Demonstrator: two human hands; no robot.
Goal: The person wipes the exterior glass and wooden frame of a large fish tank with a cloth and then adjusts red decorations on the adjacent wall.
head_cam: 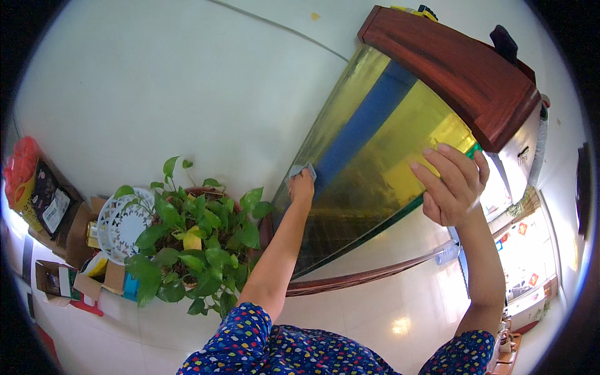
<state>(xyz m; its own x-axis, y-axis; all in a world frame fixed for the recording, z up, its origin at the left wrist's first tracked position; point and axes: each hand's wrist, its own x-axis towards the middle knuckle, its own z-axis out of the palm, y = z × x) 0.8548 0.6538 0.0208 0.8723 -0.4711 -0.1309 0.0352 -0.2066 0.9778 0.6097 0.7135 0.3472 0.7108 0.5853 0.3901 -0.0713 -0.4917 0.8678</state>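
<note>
A tall glass aquarium (365, 140) with yellowish-green panes, a blue strip and a dark red wooden hood (436, 70) stands before me. My left hand (302, 184) grips a grey-blue cloth (309, 171) against the glass, low on the side near the wall. My right hand (452, 185) is raised in front of the tank's corner edge, its fingers spread and somewhat curled, holding nothing. Whether its fingertips touch the glass I cannot tell.
A leafy potted pothos (206, 243) stands beside the tank's base. Farther left are a white plastic basket (123, 229), cardboard boxes (77, 234) and a red plastic bag (21, 164). A dark red wooden edge (365, 276) curves along the tank's foot.
</note>
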